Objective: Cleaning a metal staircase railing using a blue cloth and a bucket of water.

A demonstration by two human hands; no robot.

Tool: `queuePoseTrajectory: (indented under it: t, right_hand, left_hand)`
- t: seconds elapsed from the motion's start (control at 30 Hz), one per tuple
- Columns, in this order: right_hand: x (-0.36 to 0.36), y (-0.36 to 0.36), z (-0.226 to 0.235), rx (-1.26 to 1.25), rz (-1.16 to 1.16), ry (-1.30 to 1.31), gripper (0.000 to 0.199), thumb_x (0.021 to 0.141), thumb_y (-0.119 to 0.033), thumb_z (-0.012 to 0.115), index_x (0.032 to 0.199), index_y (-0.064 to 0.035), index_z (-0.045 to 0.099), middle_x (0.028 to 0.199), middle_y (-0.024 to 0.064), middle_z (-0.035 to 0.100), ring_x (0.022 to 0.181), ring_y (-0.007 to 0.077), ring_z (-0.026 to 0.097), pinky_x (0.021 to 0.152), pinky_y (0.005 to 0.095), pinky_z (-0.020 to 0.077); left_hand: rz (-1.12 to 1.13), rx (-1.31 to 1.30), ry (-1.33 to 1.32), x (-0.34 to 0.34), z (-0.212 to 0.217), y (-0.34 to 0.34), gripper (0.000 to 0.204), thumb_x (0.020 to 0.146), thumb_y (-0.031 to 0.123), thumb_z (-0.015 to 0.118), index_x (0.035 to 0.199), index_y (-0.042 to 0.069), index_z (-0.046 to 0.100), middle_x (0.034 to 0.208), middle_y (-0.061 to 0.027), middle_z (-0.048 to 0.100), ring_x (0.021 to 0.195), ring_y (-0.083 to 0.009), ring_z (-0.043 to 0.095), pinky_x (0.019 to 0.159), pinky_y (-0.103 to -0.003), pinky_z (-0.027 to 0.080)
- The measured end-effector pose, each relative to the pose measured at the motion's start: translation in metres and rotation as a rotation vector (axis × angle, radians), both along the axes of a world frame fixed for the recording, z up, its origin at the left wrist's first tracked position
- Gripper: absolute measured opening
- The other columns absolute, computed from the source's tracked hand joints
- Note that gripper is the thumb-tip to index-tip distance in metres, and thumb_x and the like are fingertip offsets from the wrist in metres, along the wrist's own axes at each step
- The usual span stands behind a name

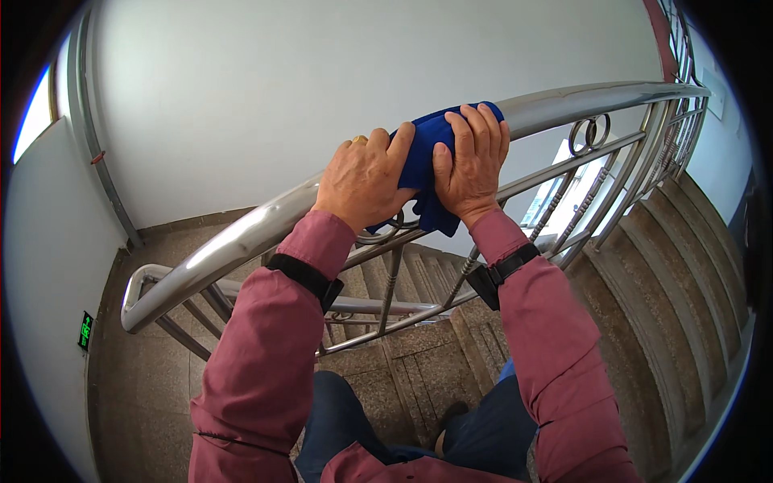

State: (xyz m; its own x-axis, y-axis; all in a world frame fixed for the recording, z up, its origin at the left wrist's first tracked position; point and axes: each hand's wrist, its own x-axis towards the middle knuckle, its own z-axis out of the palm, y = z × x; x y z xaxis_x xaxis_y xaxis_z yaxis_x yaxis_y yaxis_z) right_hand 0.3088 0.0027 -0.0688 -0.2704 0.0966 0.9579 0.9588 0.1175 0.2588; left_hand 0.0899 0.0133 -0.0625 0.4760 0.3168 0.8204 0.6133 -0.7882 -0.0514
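Observation:
A blue cloth [425,153] is draped over a shiny steel stair handrail [241,233] that runs from lower left to upper right. My left hand [366,179] presses on the cloth's left part, fingers curled over the rail. Beside it, my right hand [471,161] grips the cloth from the right, fingers wrapped across its top. The two hands nearly touch. A flap of the cloth hangs below the rail between my wrists. Both forearms wear dark red sleeves with black wrist straps.
Steel balusters with ring ornaments [592,133] stand under the rail. Stone steps [684,258] climb at the right, and another flight [403,354] drops below my legs. A white wall [282,80] faces me; a landing floor [137,386] lies lower left.

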Motion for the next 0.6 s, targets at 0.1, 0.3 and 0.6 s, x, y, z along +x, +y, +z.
queuePoseTrajectory:
  t: [0.1, 0.3, 0.6]
  right_hand:
    - [-0.004, 0.0, -0.001, -0.003, 0.008, -0.007, 0.048, 0.107, -0.04, 0.05, 0.144, -0.0119, 0.059, 0.151, 0.0131, 0.054, 0.151, 0.0354, 0.041, 0.13, 0.0575, 0.0187]
    - [-0.011, 0.0, -0.004, -0.003, 0.039, -0.029, 0.047, 0.106, -0.037, 0.053, 0.144, -0.0101, 0.06, 0.151, 0.0147, 0.056, 0.15, 0.0371, 0.043, 0.128, 0.0578, 0.0207]
    - [-0.025, -0.002, 0.002, -0.011, -0.034, -0.114, 0.044, 0.106, -0.039, 0.054, 0.137, -0.01, 0.065, 0.142, 0.0126, 0.06, 0.143, 0.033, 0.05, 0.127, 0.0545, 0.0263]
  left_hand:
    - [0.006, 0.008, -0.006, -0.004, -0.001, -0.001, 0.084, 0.078, 0.035, 0.093, 0.145, 0.009, 0.049, 0.101, -0.0156, 0.067, 0.092, -0.0374, 0.072, 0.082, -0.048, 0.056]
    - [0.011, 0.016, -0.011, -0.013, -0.007, 0.0, 0.083, 0.077, 0.034, 0.092, 0.144, 0.008, 0.05, 0.102, -0.0163, 0.068, 0.092, -0.0382, 0.072, 0.083, -0.049, 0.055]
    - [0.068, 0.016, -0.02, -0.026, -0.015, -0.003, 0.079, 0.079, 0.039, 0.09, 0.142, 0.007, 0.054, 0.101, -0.0147, 0.068, 0.092, -0.0349, 0.071, 0.083, -0.046, 0.054]
